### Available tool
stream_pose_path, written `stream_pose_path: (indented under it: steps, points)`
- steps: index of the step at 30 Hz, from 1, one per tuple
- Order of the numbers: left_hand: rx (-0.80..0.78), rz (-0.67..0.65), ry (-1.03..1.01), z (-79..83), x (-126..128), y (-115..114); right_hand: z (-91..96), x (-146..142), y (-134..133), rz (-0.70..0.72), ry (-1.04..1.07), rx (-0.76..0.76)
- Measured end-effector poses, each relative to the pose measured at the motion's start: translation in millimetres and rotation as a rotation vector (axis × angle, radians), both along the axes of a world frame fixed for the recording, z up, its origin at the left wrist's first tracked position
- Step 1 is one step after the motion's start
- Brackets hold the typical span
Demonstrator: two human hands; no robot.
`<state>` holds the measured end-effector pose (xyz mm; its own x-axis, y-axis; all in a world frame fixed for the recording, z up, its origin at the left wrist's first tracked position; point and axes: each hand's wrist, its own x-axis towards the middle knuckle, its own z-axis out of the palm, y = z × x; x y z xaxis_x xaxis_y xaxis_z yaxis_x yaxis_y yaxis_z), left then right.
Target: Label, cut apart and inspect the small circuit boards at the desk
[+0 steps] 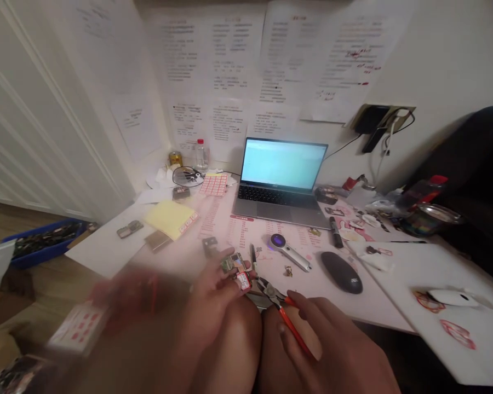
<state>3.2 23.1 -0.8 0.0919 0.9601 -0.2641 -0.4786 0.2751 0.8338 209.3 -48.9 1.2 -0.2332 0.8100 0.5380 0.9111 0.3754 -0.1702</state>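
In my left hand (213, 298) is a small green circuit board (230, 266) with metal parts and a red-and-white label (243, 280), pinched between thumb and fingers above my lap. My right hand (337, 339) is closed around the orange handles of a pair of pliers (272, 294). The pliers' jaws point up and left, close to the board's right edge; whether they touch it or grip a part, I cannot tell. Just beyond the hands on the desk lie a grey magnifier with a lit purple lens (290, 253) and a tiny metal piece (288, 271).
A laptop (282, 175) stands open at the back, with a black mouse (341, 272) and a marker (336, 232) to the right. Yellow paper (168, 218) and another circuit board (130, 229) lie at left. On the floor sits a blue bin (49, 241) of parts.
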Motion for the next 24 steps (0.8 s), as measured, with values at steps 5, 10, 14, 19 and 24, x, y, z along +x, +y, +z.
stream_pose_path:
  steps: [5,10,14,19,24]
  points:
    - [0.122,0.006,0.079,-13.3,6.4,-5.0,1.7,-11.2,-1.6,-0.063,-0.029,-0.04]
    - [0.142,-0.014,0.111,-16.7,8.6,-8.5,5.4,-12.9,-1.0,-0.039,-0.044,-0.007]
    - [0.116,0.007,0.1,-16.3,8.6,-9.2,8.2,-7.0,-0.5,-0.045,-0.078,0.028]
    - [0.117,0.058,0.036,-21.0,13.4,-10.5,14.9,-15.6,-1.6,-0.003,-0.081,0.012]
    - [0.145,0.057,0.068,-27.4,16.4,-15.1,1.7,-28.3,-0.6,-0.092,-0.106,-0.053]
